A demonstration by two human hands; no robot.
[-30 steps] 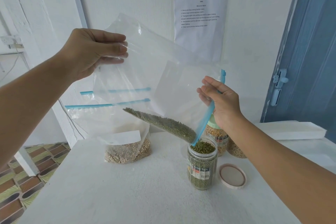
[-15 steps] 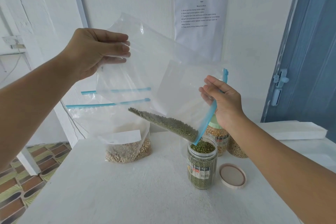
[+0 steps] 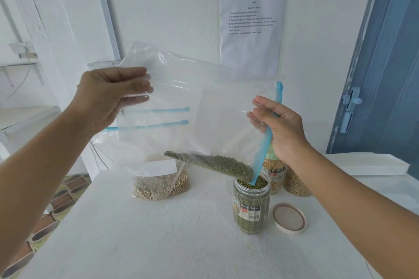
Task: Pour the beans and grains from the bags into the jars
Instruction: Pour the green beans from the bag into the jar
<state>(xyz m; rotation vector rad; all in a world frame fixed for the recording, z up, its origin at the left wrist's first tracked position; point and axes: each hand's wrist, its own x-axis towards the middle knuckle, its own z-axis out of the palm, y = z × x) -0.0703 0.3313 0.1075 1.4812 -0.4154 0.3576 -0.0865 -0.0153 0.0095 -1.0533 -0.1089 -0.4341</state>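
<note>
Mung beans (image 3: 217, 164) are what's going in right now: small, round, dull green, bunched in a wedge along the low edge of a clear zip bag (image 3: 204, 106) that's tipped so its bottom corner sits right in the mouth of the open jar (image 3: 251, 204), at about 5 o'clock from the middle of the view. The left hand (image 3: 108, 97) pinches the bag's high closed corner at 10 o'clock, thumb over the film. The right hand (image 3: 276, 127), at 3 o'clock, grips the blue zipper edge (image 3: 268, 133), fingers curled around it.

What I'd worry about: that jar already looks full nearly to the rim, and there's still a fair wedge of beans in the bag. Keep tipping and they'll probably heap up and roll over the lip. They're hard little spheres, so they'd likely bounce all over the white table (image 3: 158, 233). The bag is thin, floppy film too, so if the spout corner slides off the rim, the stream goes down the outside.

The jar is clear ribbed plastic with a label. Its flat round beige lid (image 3: 289, 221) lies just beside it at 3 o'clock. Behind it stand two more jars of yellowish grains (image 3: 294, 183). A second bag of pale tan grains (image 3: 161, 184) slumps on the table at the jar's 9 o'clock.
</note>
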